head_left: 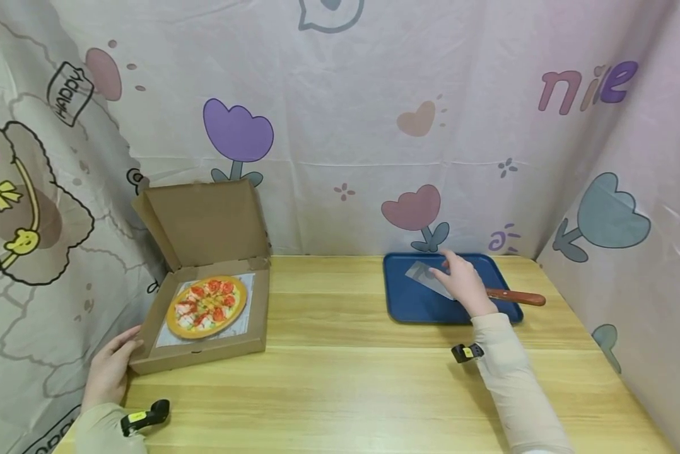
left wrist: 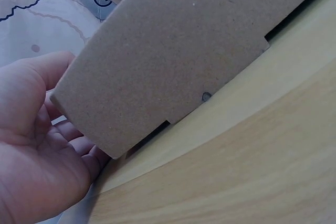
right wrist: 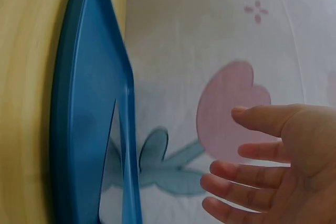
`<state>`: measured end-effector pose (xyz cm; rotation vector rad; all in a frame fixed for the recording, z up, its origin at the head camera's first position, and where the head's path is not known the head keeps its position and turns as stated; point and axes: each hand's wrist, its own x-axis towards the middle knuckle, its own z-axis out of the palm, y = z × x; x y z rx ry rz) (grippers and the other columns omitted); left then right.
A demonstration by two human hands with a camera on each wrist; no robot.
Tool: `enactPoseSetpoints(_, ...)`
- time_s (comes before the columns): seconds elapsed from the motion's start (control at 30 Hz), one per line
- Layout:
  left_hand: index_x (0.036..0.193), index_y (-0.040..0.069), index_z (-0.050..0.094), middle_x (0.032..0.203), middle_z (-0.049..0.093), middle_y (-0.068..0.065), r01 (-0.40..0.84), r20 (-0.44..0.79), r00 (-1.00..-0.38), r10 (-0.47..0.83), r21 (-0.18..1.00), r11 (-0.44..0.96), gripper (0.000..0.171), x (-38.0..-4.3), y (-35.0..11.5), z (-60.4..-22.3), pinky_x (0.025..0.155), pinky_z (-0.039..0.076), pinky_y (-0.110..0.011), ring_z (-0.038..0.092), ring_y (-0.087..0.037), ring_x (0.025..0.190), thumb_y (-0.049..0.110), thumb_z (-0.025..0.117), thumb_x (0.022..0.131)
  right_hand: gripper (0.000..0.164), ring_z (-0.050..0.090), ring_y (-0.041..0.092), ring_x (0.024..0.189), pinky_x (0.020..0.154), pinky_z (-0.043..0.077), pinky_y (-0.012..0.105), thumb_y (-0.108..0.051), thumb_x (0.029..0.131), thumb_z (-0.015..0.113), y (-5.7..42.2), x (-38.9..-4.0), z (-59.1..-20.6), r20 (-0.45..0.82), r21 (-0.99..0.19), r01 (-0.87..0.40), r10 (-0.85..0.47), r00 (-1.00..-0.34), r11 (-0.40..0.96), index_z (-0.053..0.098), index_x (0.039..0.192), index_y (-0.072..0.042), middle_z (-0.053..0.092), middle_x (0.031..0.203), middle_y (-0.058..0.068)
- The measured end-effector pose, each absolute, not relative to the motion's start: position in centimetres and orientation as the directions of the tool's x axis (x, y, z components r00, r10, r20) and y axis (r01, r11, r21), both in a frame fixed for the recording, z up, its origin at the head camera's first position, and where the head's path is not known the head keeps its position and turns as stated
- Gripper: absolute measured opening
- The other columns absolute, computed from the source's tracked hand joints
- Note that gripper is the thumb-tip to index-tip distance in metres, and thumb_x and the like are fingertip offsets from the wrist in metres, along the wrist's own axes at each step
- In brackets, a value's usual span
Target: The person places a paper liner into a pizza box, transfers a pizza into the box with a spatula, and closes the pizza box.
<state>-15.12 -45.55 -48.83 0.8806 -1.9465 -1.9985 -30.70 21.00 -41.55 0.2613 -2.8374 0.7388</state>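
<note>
At the left stands a cardboard pizza box (head_left: 209, 357) with its lid raised and a round pizza (head_left: 206, 307) on paper inside. My left hand (head_left: 110, 366) grips the box's front left corner; in the left wrist view the fingers (left wrist: 79, 142) curl around the corner of the cardboard wall (left wrist: 157, 51). My right hand (head_left: 465, 284) is over a blue tray (head_left: 399, 309), its fingers (right wrist: 244, 174) spread and holding nothing. Beneath that hand a pizza server with a flat metal blade (head_left: 422, 275) and a wooden handle (head_left: 518, 297) lies across the tray, its middle hidden by the hand.
A wooden table (head_left: 328, 384) carries the box and the tray. Behind it hangs a printed curtain (head_left: 328, 126), which continues along both sides. The raised lid (head_left: 206, 224) stands close to the curtain, and the server's handle sticks out past the tray's right rim.
</note>
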Motion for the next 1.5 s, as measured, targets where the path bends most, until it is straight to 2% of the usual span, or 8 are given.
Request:
enactPoseSetpoints(0.27,0.144,0.027,0.047,0.107,0.049,0.023,-0.257,-0.265,-0.793,-0.549,0.962,-0.092,0.051,-15.3,-45.9,-49.1,0.067,0.046,-0.006,0.048,0.010,0.093,0.025,0.062,0.095,0.060,0.064,0.035,0.106,0.085,0.053,0.052,-0.035,0.096,0.060,16.4,-31.0,-41.5,0.229,-0.533,-0.273,-0.175,-0.958,0.801,0.040,0.146,-0.007,0.063,0.121,0.021)
enactPoseSetpoints(0.53,0.141,0.029,0.049,0.102,0.050,0.025,-0.237,-0.240,-0.816,-0.527,0.969,-0.074,0.047,-15.1,-45.5,-48.9,0.068,0.046,-0.006,0.048,0.012,0.090,0.025,0.061,0.096,0.060,0.064,0.028,0.090,0.079,0.054,0.045,-0.035,0.095,0.062,11.3,-30.9,-42.0,0.252,-0.568,-0.353,-0.251,-0.935,0.744,0.043,0.143,-0.004,0.065,0.112,0.020)
enactPoseSetpoints(0.77,0.141,0.029,0.050,0.100,0.051,0.027,-0.222,-0.234,-0.829,-0.509,0.971,-0.085,0.047,-15.1,-45.6,-49.0,0.069,0.046,-0.007,0.049,0.013,0.088,0.024,0.062,0.095,0.062,0.066,0.028,0.090,0.078,0.055,0.044,-0.036,0.094,0.064,7.3,-30.7,-42.5,0.256,-0.603,-0.382,-0.283,-0.924,0.701,0.044,0.142,-0.004,0.066,0.112,0.019)
enactPoseSetpoints(1.0,0.137,0.030,0.054,0.099,0.052,0.027,-0.193,-0.223,-0.837,-0.499,0.975,-0.113,0.045,-15.0,-46.1,-49.2,0.068,0.047,-0.008,0.051,0.013,0.087,0.023,0.065,0.094,0.067,0.065,0.024,0.092,0.080,0.055,0.039,-0.047,0.092,0.062,3.0,-30.5,-43.1,0.234,-0.606,-0.433,-0.370,-0.899,0.668,0.045,0.143,-0.007,0.066,0.111,0.017)
enactPoseSetpoints(1.27,0.140,0.031,0.050,0.103,0.050,0.026,-0.219,-0.240,-0.838,-0.491,0.971,-0.100,0.049,-15.1,-46.0,-49.3,0.069,0.046,-0.007,0.049,0.013,0.089,0.025,0.064,0.094,0.067,0.061,0.024,0.093,0.080,0.052,0.037,-0.049,0.093,0.061,-1.2,-29.7,-44.2,0.170,-0.658,-0.411,-0.407,-0.897,0.631,0.044,0.144,-0.009,0.064,0.110,0.016)
enactPoseSetpoints(1.5,0.137,0.032,0.053,0.096,0.052,0.032,-0.202,-0.219,-0.851,-0.478,0.975,-0.087,0.046,-14.8,-46.3,-49.3,0.069,0.046,-0.006,0.050,0.015,0.087,0.026,0.066,0.093,0.067,0.059,0.018,0.087,0.076,0.052,0.031,-0.048,0.094,0.059,-4.1,-29.0,-44.9,0.129,-0.677,-0.398,-0.433,-0.892,0.619,0.043,0.144,-0.006,0.064,0.105,0.011)
